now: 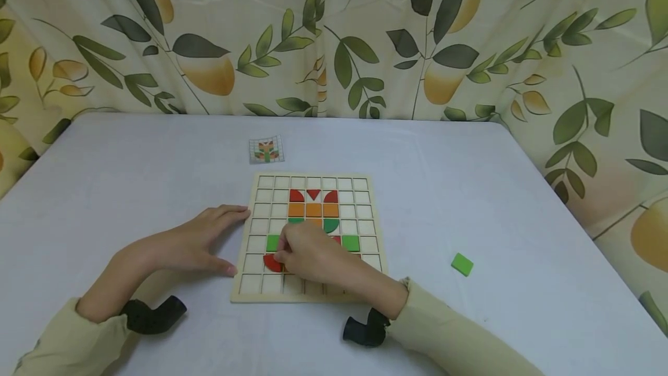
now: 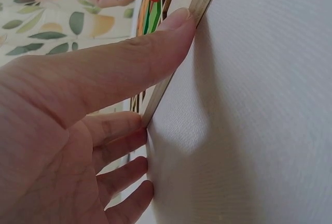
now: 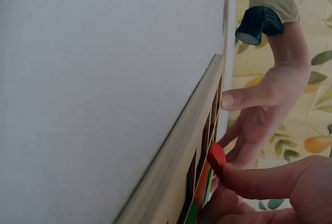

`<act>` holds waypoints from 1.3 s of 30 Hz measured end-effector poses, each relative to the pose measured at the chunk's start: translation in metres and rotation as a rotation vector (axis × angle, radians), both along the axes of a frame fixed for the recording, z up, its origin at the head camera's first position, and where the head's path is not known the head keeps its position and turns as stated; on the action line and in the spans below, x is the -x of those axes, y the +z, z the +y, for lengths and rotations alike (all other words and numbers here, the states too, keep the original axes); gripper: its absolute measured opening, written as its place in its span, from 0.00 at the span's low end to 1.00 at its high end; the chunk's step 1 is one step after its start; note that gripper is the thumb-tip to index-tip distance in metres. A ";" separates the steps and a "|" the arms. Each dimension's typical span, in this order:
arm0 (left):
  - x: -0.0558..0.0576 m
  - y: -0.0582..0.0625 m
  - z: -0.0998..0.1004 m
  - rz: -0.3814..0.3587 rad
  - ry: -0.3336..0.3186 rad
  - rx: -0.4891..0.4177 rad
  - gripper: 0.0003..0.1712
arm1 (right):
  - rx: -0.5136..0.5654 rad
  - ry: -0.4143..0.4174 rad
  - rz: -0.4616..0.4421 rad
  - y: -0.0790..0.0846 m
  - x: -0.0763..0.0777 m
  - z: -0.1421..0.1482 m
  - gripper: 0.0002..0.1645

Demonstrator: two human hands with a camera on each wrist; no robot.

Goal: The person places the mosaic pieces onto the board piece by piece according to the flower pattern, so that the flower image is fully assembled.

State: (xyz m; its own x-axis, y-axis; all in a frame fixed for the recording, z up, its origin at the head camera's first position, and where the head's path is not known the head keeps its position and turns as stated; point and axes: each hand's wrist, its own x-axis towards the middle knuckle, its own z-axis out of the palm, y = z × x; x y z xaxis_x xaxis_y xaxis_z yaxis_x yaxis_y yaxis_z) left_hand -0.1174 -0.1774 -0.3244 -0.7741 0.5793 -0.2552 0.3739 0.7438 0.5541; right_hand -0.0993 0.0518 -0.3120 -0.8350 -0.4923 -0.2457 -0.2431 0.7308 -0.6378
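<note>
A square wooden grid board (image 1: 240,283) lies on the white table with coloured pieces set in its cells. My right hand (image 1: 315,253) reaches over its lower part and pinches a red rounded piece (image 3: 216,154) between thumb and finger, tilted over a cell in the second row from the bottom. Spread beside the board, my left hand (image 1: 193,243) touches its left edge with the thumb (image 2: 174,24) and fingers. Red corner pieces with a red triangle (image 1: 313,194) sit above a row of orange squares (image 1: 313,209). Part of the pattern is hidden under my right hand.
Behind the board lies a small picture card (image 1: 267,149) with a coloured pattern on a grid. A loose light green square (image 1: 462,264) rests on the table (image 1: 522,306) to the right. A leaf-patterned curtain (image 1: 365,33) hangs beyond the back edge.
</note>
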 end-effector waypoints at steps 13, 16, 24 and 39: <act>-0.001 0.000 0.000 -0.007 0.010 0.003 0.57 | -0.139 0.034 0.073 -0.001 0.004 -0.002 0.05; 0.000 0.000 0.000 -0.008 0.009 0.001 0.57 | -0.139 0.034 0.084 -0.001 0.004 -0.002 0.05; 0.000 0.000 0.001 -0.014 0.016 0.001 0.58 | -0.046 -0.030 0.062 0.015 0.002 0.020 0.04; -0.001 0.000 0.002 -0.005 0.016 0.005 0.57 | -0.068 -0.136 0.210 0.035 -0.023 0.124 0.08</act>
